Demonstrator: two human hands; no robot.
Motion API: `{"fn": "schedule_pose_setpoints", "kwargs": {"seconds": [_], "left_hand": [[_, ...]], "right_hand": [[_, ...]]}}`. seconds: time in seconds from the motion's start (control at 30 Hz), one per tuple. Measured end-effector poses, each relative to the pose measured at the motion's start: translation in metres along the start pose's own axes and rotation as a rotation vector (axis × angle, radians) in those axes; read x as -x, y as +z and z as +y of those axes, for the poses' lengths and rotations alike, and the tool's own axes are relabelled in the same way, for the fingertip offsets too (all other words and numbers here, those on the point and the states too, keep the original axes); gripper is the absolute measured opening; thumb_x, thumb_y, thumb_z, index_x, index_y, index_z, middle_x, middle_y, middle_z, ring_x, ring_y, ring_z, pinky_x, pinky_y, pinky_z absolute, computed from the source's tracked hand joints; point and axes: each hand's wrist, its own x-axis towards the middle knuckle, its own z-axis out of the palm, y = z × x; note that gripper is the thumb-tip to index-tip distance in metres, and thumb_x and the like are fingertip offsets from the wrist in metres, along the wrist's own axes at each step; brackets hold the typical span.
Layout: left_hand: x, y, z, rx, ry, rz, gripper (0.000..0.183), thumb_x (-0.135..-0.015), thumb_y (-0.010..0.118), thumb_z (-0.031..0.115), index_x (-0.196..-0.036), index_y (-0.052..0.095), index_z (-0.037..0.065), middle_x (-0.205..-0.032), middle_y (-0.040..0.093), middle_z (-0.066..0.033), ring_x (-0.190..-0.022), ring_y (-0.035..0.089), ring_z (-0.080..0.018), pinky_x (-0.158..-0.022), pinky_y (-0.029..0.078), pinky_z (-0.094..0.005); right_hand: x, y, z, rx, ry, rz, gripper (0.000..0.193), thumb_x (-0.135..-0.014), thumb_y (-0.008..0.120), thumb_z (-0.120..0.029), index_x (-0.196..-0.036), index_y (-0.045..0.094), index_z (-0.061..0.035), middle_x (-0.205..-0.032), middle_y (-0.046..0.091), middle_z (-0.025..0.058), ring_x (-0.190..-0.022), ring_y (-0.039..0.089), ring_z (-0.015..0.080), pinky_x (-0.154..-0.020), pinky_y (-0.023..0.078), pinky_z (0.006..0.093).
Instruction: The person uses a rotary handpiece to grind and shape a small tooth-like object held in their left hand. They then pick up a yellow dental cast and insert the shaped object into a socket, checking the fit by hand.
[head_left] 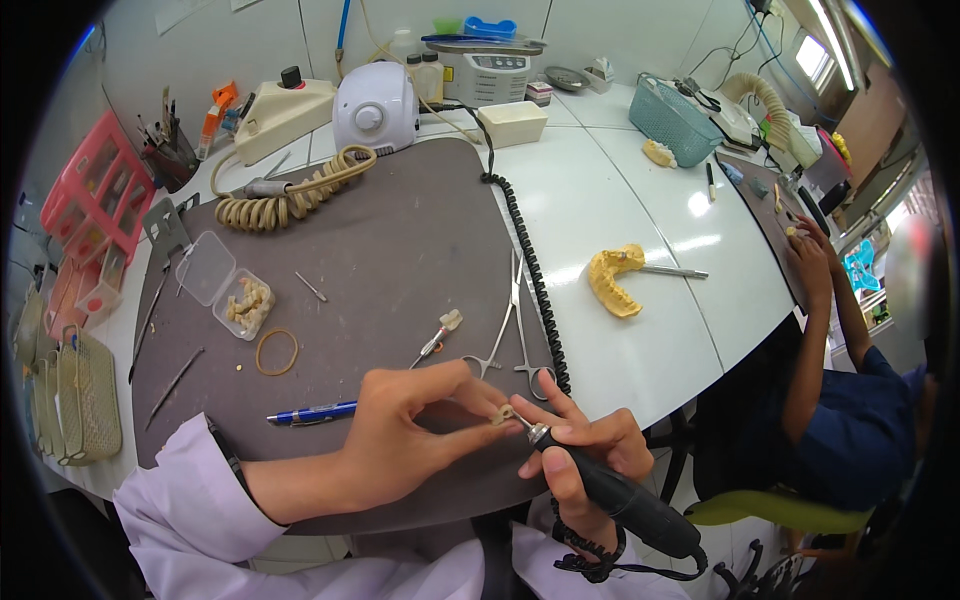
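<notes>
My left hand [405, 435] pinches a small cream tooth-shaped piece [503, 413] between thumb and fingertips. Wrapped around a black rotary handpiece [625, 497], my right hand [603, 440] points its thin metal tip at that piece; whether they touch is too small to tell. Just beyond my hands lie a scissor-handled clamp [515, 300] and a metal holder [432, 346] with another cream piece at its end. A blue pen [310, 413] rests beside my left wrist. Farther left are a tan rubber band [277, 352] and a clear lidded box [222, 300] of cream pieces.
A yellow dental cast [612, 285] with a metal tool lies on the white tiled bench. A coiled black cord [527, 250] runs along the grey mat's right edge. A white control unit [375, 110] stands behind. At right, another person's arms [815, 280] rest over a second mat.
</notes>
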Motion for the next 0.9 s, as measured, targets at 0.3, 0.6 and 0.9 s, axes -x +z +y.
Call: {"fn": "schedule_pose_setpoints", "kwargs": {"seconds": [0.3,0.6,0.9], "left_hand": [[0.0003,0.0012,-0.0027,0.015,-0.028,0.006,0.015,-0.075,0.074,-0.008,-0.076,0.059,-0.003,-0.089,0.069,-0.0175,-0.082,0.069,-0.019,-0.072,0.057,-0.0276],[-0.0001,0.0005,-0.0049,0.088,-0.053,0.006,0.014,-0.079,0.074,0.003,-0.08,0.062,-0.003,-0.089,0.071,-0.0114,-0.081,0.069,-0.014,-0.073,0.057,-0.027],[-0.0004,0.0001,-0.0041,0.114,-0.049,-0.008,0.013,-0.08,0.073,0.002,-0.08,0.061,-0.003,-0.088,0.071,-0.0117,-0.083,0.068,-0.0143,-0.075,0.058,-0.0276]], "right_hand": [[0.0035,-0.0023,0.0025,-0.106,0.045,0.019,0.014,-0.084,0.062,-0.003,-0.094,0.053,0.0003,-0.056,0.062,0.0107,-0.097,0.063,0.0431,-0.107,0.029,0.0571],[0.004,-0.001,0.0023,-0.098,0.031,0.024,0.014,-0.085,0.059,-0.004,-0.094,0.05,0.0017,-0.052,0.059,0.0106,-0.094,0.065,0.0427,-0.107,0.028,0.0586],[0.0014,-0.0064,0.0029,-0.094,0.018,-0.015,0.012,-0.085,0.06,-0.005,-0.092,0.051,0.0003,-0.051,0.058,0.0082,-0.093,0.065,0.0431,-0.107,0.028,0.0593]]}}
